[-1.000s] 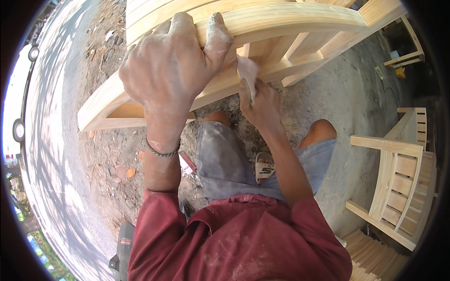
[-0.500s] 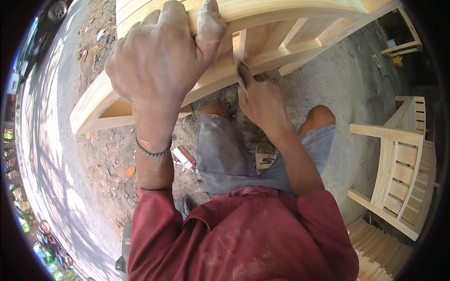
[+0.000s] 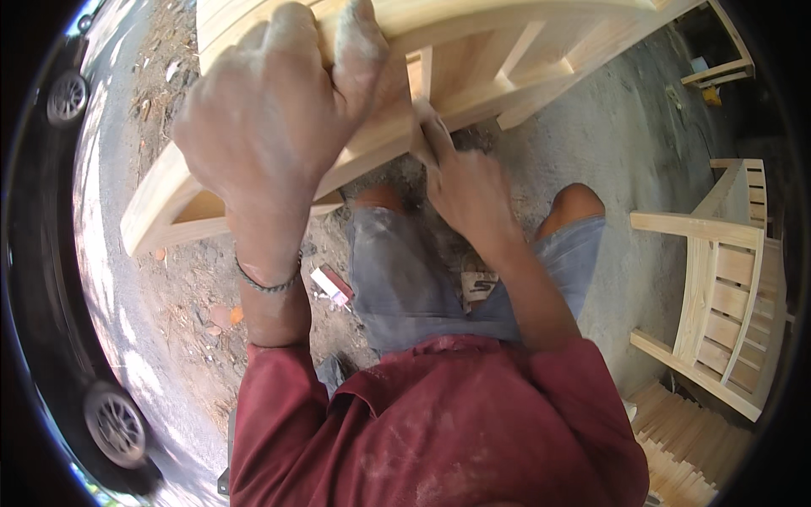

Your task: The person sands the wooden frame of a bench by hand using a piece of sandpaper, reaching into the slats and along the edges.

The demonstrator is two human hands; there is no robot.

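Observation:
My dusty left hand (image 3: 262,127) is wrapped over the curved top rail (image 3: 498,17) of a pale wooden piece of furniture, thumb against its edge. Below and to the right, my right hand (image 3: 473,190) pinches a small folded sheet of sandpaper (image 3: 431,135), which lies close to the inside of the frame. The sheet's upper part is blurred, so exact contact is hard to tell. Slats and a lower rail (image 3: 532,89) of the same frame run off toward the upper right.
A slatted wooden chair-like frame (image 3: 697,224) stands at the right, above a stack of thin wood strips (image 3: 684,431). A red and white packet (image 3: 332,286) lies on the dirt by my left knee. At far left a dark car (image 3: 51,279) is on the road.
The dark car has come much further into view along the left side. My right hand with the sandpaper has shifted slightly left and up; my left hand keeps its hold on the rail.

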